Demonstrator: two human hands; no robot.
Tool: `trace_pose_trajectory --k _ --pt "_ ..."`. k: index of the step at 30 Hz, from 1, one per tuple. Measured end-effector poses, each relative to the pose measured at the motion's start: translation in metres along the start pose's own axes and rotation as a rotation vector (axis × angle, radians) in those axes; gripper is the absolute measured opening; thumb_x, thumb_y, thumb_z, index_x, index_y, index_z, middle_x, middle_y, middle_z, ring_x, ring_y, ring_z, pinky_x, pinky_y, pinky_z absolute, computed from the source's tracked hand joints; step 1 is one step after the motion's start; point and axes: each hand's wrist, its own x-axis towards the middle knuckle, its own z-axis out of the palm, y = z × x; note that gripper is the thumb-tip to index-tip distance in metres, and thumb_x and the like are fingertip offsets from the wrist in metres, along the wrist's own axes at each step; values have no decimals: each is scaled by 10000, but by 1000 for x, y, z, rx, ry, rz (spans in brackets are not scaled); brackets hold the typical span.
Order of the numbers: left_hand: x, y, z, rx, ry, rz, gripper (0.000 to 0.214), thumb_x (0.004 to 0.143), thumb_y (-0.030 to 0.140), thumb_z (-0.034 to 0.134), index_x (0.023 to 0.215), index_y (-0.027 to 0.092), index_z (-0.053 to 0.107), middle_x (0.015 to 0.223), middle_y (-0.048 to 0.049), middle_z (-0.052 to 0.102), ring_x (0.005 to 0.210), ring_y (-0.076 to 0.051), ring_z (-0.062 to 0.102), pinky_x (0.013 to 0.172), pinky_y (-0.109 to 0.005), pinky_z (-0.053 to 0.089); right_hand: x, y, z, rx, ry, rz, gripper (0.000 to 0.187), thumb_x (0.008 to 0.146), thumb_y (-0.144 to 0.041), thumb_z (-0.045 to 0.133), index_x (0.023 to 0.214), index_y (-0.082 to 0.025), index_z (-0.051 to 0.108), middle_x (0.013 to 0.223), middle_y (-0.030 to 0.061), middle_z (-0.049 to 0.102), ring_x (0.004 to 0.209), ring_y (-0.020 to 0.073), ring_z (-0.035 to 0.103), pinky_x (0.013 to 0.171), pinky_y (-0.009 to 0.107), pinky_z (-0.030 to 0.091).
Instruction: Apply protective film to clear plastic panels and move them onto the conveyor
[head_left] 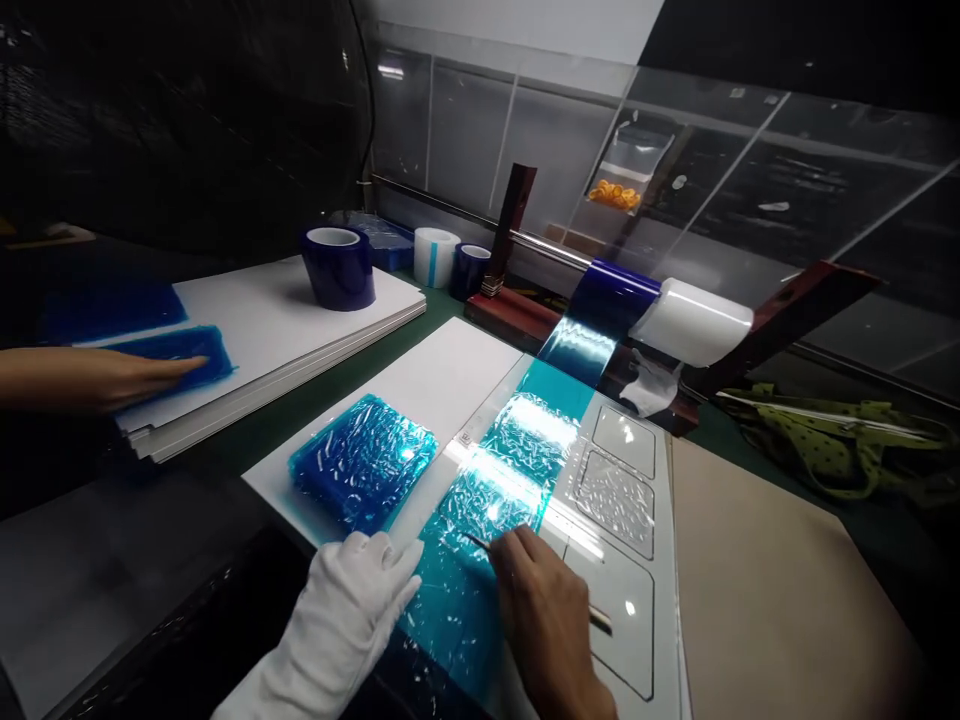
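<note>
My left hand [352,585], in a white glove, rests at the near edge of the panel, its fingertips at the left border of a translucent blue film [465,590]. The fingers lie close together; nothing shows in them. My bare right hand [541,600] is closed around a thin pen-like tool [601,619]. Its narrow tip points left, at the film; the kind of tip cannot be made out. The film runs from a roll [619,285] over a glossy sheet with outlined rounded rectangles [622,600]. Left of it, a stack of blue film-covered pieces [367,465] lies on a white board [446,375].
Another person's hand [154,375] lies on blue pieces [217,350] at left. A dark blue tape roll [337,275] stands on stacked white boards [300,405]. Dark red brackets [795,320] hold the roll's rod. A brown board [780,580] and green fabric [847,430] lie right.
</note>
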Motion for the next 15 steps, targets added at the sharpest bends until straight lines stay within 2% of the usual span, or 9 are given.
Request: trace_pose_trajectory --k 4,8,10,12,13,15 --pt "-5 6 0 52 18 -102 314 903 405 468 712 194 600 633 -26 500 488 -120 442 464 -246 349 34 -29 7 -80 -61 -39 188 891 -116 493 748 -220 556 733 -4 621 633 155 567 486 281 163" --pt "-9 4 -3 51 -5 -142 301 902 410 496 699 210 594 617 5 491 501 -121 431 494 -253 332 43 -35 6 -122 -101 -57 192 866 -86 515 730 -214 559 726 -13 627 640 156 568 486 289 138" --pt "-16 -3 -7 5 44 -189 298 880 475 517 749 225 611 664 4 542 571 -144 495 574 -281 382 35 -26 2 -131 -124 -62 202 864 -77 508 726 -215 556 724 -15 622 633 156 565 484 285 142" --pt "-28 -12 -13 -108 43 -334 361 823 580 549 787 224 600 737 -1 582 651 -161 548 638 -292 415 19 -9 -5 -143 -155 -50 207 869 -76 492 738 -221 558 731 -16 620 636 158 570 482 272 164" --pt "-34 -17 -16 -186 -9 -436 403 793 624 556 778 222 587 744 2 584 661 -159 552 640 -281 420 8 2 -9 -146 -174 -42 204 874 -83 481 758 -228 562 742 -17 622 643 159 577 480 263 184" --pt "-44 -24 -19 -381 -218 -636 443 780 661 535 725 221 549 686 24 541 614 -137 510 588 -240 401 -15 25 -17 -145 -210 -19 195 887 -112 458 804 -248 572 784 -15 636 681 165 607 481 239 239"
